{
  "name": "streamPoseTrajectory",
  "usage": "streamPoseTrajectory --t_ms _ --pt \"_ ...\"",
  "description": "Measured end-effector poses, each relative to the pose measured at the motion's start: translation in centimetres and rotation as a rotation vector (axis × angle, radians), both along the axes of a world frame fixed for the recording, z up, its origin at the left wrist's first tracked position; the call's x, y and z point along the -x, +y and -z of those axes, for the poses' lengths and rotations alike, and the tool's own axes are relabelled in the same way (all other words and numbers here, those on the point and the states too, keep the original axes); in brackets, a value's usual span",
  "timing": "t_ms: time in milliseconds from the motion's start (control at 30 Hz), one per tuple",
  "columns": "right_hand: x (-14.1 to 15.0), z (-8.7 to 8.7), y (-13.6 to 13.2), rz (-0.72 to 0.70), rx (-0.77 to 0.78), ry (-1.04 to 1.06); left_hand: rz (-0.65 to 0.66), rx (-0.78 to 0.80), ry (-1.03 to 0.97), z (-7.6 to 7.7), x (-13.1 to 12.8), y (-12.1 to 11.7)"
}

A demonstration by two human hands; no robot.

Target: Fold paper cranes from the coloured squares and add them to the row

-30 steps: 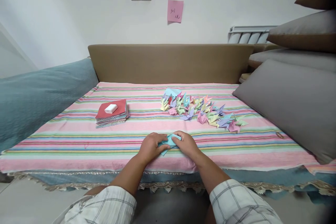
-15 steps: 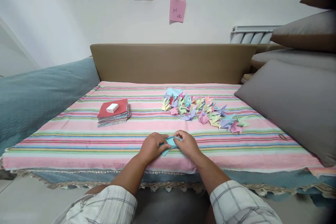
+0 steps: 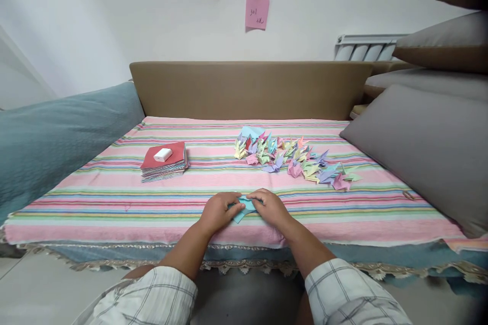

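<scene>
A light blue sheet of origami paper [image 3: 244,206], partly folded, lies between my hands near the front of the striped cloth [image 3: 114,208]. My left hand [image 3: 221,209] pinches its left side between thumb and fingers. On the right side, my right hand [image 3: 268,205] grips the paper, thumb below and fingers along the upper edge. Parts of the paper are hidden under the fingers. Beyond my hands sits a group of folded paper cranes [image 3: 293,157] in several colours, with a blue paper piece [image 3: 252,132] at its back edge.
To the left stands a stack of coloured paper [image 3: 164,165], red on top, with a white block [image 3: 163,155] resting on it. Grey cushions [image 3: 427,152] pile up on the right. A small brownish object [image 3: 408,195] lies near them. A blue-covered armrest [image 3: 76,127] bounds the left.
My right fingers have shifted slightly left along the paper's upper edge, and the fold there looks different. Both hands still hold the paper. The view has tilted down a little.
</scene>
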State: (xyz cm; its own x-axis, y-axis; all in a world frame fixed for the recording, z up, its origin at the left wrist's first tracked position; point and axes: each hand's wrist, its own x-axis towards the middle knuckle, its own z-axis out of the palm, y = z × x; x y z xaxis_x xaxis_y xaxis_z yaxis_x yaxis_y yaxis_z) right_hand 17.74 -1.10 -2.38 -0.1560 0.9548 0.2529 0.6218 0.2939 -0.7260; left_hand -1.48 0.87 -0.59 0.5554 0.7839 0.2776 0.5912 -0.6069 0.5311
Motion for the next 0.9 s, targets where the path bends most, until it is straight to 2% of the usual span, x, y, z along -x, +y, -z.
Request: streamPoseTrajectory --t_ms 200,433,700,900 --pt "0.2 -0.2 -0.1 -0.001 0.007 -0.061 -0.189 0.133 -0.113 0.1 0.2 0.5" --pt "0.4 -1.0 -0.4 -0.006 0.006 -0.108 -0.294 0.219 0.036 -1.1 0.8 1.1" --pt "0.6 -1.0 -0.4 -0.007 0.017 -0.134 -0.355 0.157 0.17 -1.1 0.5 1.5" --pt "0.5 -0.8 -0.3 0.003 0.016 -0.104 -0.306 0.126 0.212 -1.0 0.5 1.5"
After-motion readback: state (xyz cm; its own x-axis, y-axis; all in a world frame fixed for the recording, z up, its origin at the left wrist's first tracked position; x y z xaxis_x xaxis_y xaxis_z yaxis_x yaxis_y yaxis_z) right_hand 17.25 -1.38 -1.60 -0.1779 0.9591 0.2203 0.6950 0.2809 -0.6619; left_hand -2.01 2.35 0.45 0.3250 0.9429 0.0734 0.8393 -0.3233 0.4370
